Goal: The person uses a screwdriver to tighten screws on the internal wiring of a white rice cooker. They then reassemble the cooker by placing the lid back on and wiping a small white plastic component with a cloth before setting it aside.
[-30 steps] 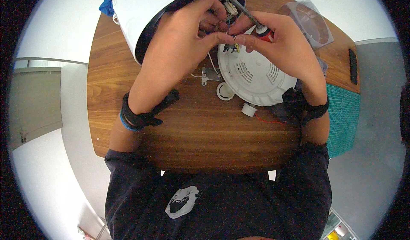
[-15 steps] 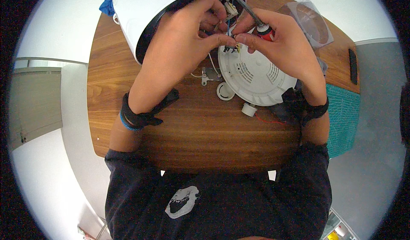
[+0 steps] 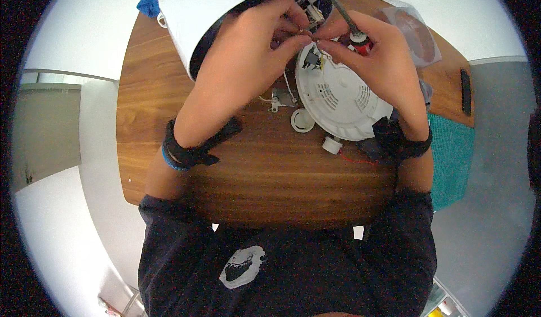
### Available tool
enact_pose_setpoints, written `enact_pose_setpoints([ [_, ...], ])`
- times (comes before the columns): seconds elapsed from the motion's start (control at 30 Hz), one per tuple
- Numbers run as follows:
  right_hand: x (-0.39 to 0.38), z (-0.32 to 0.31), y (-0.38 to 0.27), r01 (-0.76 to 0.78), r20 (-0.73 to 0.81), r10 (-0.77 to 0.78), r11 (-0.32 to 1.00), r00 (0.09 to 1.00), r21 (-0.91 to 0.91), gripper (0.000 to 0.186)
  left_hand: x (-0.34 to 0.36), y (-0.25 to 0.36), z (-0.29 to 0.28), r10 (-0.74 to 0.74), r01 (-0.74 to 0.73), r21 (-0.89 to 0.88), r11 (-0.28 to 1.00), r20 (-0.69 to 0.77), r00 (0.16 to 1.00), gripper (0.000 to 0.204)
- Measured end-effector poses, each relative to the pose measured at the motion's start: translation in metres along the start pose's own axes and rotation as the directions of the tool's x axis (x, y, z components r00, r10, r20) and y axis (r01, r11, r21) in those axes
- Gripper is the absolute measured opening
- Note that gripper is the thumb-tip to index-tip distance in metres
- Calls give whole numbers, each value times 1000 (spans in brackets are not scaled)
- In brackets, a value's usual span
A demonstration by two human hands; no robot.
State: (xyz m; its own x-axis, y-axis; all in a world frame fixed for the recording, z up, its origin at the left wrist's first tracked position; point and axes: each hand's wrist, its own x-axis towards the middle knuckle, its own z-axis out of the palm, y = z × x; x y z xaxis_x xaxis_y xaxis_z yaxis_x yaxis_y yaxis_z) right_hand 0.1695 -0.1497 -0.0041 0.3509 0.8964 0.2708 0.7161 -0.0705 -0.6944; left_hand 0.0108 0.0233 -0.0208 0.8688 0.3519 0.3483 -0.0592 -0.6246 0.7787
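My left hand [image 3: 253,52] is closed in a pinch at the open end of a white appliance housing [image 3: 194,12]. What its fingertips hold is too small to make out. Tucked in my right hand [image 3: 383,52] is a screwdriver [image 3: 359,40] with a red and black handle, its shaft pointing up and left. The right thumb and fingertips also pinch, close to the left ones. Below them lies a round white slotted base [image 3: 344,100], with a small black component [image 3: 311,59] and thin wires at its upper edge. Exposed parts [image 3: 313,11] show inside the housing.
On the wooden table [image 3: 270,176] lie a white ring [image 3: 302,121], a small metal bracket [image 3: 282,99] and a white knob-like part [image 3: 332,144] near a red wire. A clear plastic container [image 3: 414,35], a black bar [image 3: 465,91] and a green cutting mat [image 3: 452,159] are at the right.
Both pinching hands have moved slightly up, away from the base's edge, uncovering more of the black component. The housing and the parts appear shifted a little rightward in view.
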Motion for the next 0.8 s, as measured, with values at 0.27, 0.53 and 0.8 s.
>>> enact_pose_setpoints([
  [0.27, 1, 1, -4, 171, 1, -176, 951, 984, -257, 18, -2, 6, -2, 0, -1, -39, 999, -23, 1000, 18],
  [0.53, 2, 9, -2, 219, -44, -246, 921, 968, -322, 21, -3, 1, -3, 86, -85, 18, 996, -44, 995, 19],
  [0.8, 0, 11, -7, 272, -45, -355, 784, 934, -558, 23, -2, -7, 0, 100, -98, 37, 994, -63, 993, 23],
])
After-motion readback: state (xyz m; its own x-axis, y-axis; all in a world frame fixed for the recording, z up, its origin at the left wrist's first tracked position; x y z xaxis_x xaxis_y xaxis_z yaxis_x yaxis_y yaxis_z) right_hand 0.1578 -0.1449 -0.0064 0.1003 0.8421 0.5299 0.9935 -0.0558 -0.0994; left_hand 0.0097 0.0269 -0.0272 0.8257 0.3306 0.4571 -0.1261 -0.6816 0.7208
